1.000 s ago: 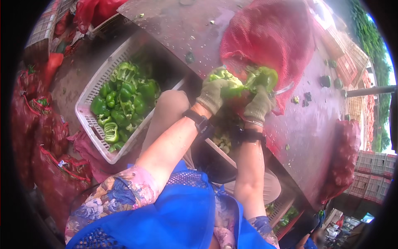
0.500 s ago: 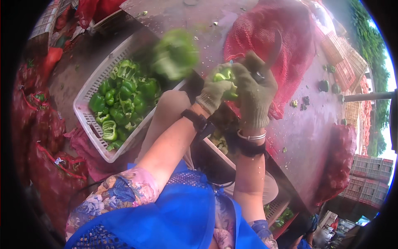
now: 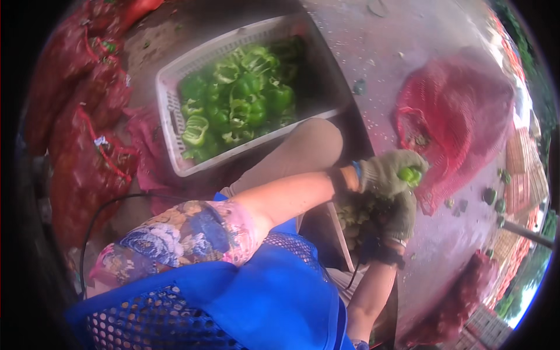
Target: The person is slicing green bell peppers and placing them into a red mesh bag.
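Note:
My gloved left hand (image 3: 392, 172) closes around a small green bell pepper (image 3: 410, 175), whose top shows between the fingers. Just below it, touching or nearly so, is my gloved right hand (image 3: 401, 217). Its fingers are partly hidden behind the left hand. The knife it held a moment earlier cannot be made out now. To the left of my knee stands a white plastic crate (image 3: 165, 111) of green bell peppers (image 3: 248, 87), several cut open with pale insides showing. Beneath my hands, pale green scraps (image 3: 352, 216) lie in a container beside my leg.
A red mesh sack (image 3: 455, 122) lies slack on the wet floor beyond my hands. Full red sacks (image 3: 87, 169) line the left side. Several loose peppers (image 3: 490, 195), a metal pole (image 3: 528, 235) and stacked crates (image 3: 524, 175) are at the right. A dark cable (image 3: 96, 219) loops by my left sleeve.
My view has turned, so the crate sits further right. Both hands have moved right and lower. A blurred pepper in the air beside the crate is gone. The knife blade has dropped out of sight.

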